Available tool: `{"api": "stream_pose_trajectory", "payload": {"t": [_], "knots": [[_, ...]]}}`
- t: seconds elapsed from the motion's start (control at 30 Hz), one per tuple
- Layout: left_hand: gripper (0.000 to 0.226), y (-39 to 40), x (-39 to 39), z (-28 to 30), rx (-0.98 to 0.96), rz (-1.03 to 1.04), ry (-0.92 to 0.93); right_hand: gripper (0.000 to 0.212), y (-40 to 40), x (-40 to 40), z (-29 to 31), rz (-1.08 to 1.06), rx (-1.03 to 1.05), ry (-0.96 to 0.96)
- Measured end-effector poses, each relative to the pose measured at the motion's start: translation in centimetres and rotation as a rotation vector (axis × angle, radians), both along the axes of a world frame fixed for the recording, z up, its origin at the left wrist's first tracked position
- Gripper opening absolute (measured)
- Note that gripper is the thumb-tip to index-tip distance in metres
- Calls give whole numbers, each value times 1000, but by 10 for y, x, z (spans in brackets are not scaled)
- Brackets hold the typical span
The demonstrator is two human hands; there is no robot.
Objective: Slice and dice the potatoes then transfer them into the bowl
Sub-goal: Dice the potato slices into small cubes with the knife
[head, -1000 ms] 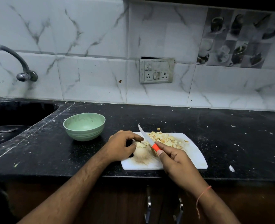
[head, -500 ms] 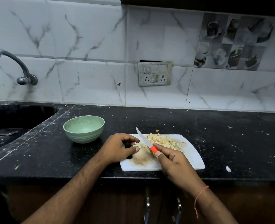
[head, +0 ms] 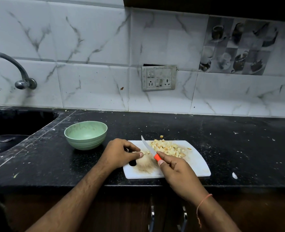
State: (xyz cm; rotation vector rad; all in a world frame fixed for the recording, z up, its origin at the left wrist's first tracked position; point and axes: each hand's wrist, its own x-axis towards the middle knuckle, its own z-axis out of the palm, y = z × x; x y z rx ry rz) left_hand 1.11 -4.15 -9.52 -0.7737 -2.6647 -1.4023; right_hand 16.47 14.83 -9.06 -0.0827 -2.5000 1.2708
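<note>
Item: white rectangular plastic cutting board (head: 195, 163), set at the front edge of a black speckled stone counter (head: 238, 148). A heap of pale yellow diced potato pieces (head: 167, 148) is carried on its far half; one stray cube (head: 161, 136) is seen just beyond the far edge. A brownish smear is noted on the near left part.

Item: small knife with an orange handle and a narrow steel blade (head: 146, 147). It is gripped at the handle by the right hand (head: 175, 169), fingers curled round it, with the blade angled up and away towards the left of the heap.

Item: left hand (head: 120, 154), fingers curled, thumb and forefinger pinched at what appears to be a small remnant of potato (head: 142, 153) beside the blade; the piece is too small to be made out with certainty.

Item: pale green round ribbed bowl (head: 85, 135), stood on the counter left of the board, near but apart from it. No potato is seen inside.

Step judged in hand: dicing, nearly finished. Transfer not yet begun. The next move is judged to call for the last piece to be cut with the fingertips kept clear, then the heap to be gathered and carried left to the bowl.
</note>
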Motion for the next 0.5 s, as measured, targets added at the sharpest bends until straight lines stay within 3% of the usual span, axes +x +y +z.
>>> {"api": "stream_pose_trajectory", "payload": {"t": [0.2,0.5], "knots": [[16,-3,4,4,1,-49,-44,41,-15,16,6,-119,476,9],[13,-4,2,3,0,-75,-46,52,-21,19,8,-78,613,-59]]}}
